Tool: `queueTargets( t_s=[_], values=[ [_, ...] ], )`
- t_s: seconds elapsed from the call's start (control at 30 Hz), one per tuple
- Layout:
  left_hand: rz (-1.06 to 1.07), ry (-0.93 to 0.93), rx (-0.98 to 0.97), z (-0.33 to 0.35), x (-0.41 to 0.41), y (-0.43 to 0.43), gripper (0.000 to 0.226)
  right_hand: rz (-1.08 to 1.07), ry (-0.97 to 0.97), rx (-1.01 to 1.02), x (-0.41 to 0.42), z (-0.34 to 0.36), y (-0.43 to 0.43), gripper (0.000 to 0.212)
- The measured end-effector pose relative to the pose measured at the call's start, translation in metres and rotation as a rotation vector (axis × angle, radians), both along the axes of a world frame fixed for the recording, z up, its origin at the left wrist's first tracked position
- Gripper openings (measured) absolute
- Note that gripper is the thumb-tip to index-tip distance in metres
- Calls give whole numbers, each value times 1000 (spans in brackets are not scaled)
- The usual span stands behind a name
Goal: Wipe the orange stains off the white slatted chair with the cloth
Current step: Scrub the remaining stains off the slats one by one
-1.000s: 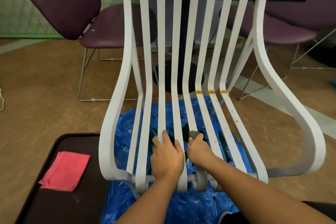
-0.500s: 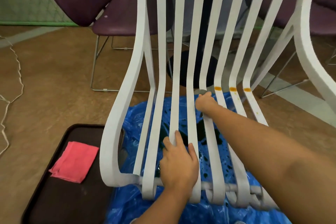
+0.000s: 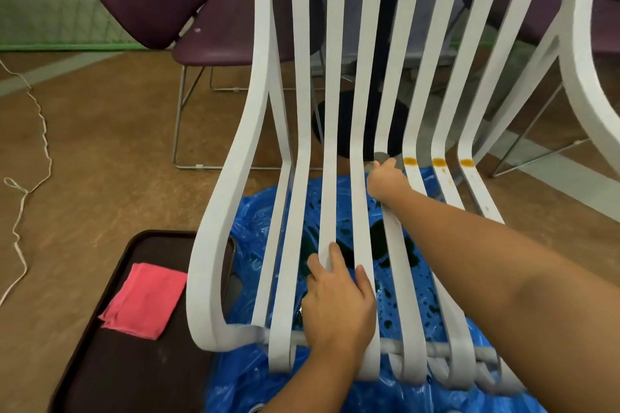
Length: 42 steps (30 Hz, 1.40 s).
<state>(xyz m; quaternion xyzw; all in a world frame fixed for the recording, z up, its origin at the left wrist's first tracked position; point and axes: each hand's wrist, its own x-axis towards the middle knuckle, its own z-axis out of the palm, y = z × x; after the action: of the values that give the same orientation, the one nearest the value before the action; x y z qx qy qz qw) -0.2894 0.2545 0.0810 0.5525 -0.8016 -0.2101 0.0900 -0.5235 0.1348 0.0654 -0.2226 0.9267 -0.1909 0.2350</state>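
Right hand [image 3: 385, 179] is at the seat-to-back bend. Its fingers are curled round a small grey cloth [image 3: 380, 156], bunched against the slat [image 3: 394, 77] just left of the stains. Three orange stains [image 3: 438, 162] sit in a row on the next three slats to the right, at the same bend. Fainter drips run nearer along those slats. Reads as set up for a rightward wipe. Judging by the colour, none are cleaned yet.

Left hand [image 3: 339, 302] lies on the near middle slats of the white slatted chair [image 3: 214, 245]. Fingers are fairly straight with the tips at the gaps, gripping nothing. It's likely bracing the chair so it doesn't skate on the blue plastic sheet [image 3: 261, 214] underneath.

Room: the gaps between slats are narrow, so the cloth could snag on slat edges and each slat probably needs its own pass. The chair's right side frame is well apart from the stains, so a sweep right has space. Pink cloth [image 3: 144, 300] sits untouched on the dark tray [image 3: 94, 372], near left.
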Motion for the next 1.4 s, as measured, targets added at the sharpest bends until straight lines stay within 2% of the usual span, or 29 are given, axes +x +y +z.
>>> queueTargets(
  t_s=[0.13,0.33,0.6,0.77,0.87,0.97,1.07,1.13,1.17,1.2,1.23,1.3,1.33,1.4],
  values=[
    [0,-10,15,-2,0,-1,55,14,-5,11,32,6,36,51],
    [-44,11,77,8,5,0,55,-75,-68,-47,97,17,114,54],
    [-204,-50,271,11,13,-11,70,-23,-113,-139,162,20,204,43],
    [-223,-77,381,22,24,-5,73,-117,-134,-229,177,25,230,28],
    [-257,-81,325,26,33,-5,65,-211,-62,-324,191,30,238,32],
    [-249,-60,178,35,42,-9,50,-247,73,-496,208,38,236,32],
    [-169,3,95,39,47,-15,45,-36,185,-566,223,45,221,33],
    [-96,30,66,39,50,-19,43,129,176,-460,232,42,208,40],
    [-66,33,50,37,53,-22,43,162,110,-406,235,38,202,44],
    [-41,30,36,35,54,-24,45,192,51,-314,236,31,200,50],
    [-24,23,27,34,56,-26,46,270,70,-224,238,26,200,63],
    [10,12,30,28,59,-31,48,432,246,-77,239,12,198,86],
    [26,14,43,24,59,-34,48,444,292,-80,237,9,194,84],
    [55,28,72,17,61,-37,47,411,331,-134,228,8,185,63]
  ],
)
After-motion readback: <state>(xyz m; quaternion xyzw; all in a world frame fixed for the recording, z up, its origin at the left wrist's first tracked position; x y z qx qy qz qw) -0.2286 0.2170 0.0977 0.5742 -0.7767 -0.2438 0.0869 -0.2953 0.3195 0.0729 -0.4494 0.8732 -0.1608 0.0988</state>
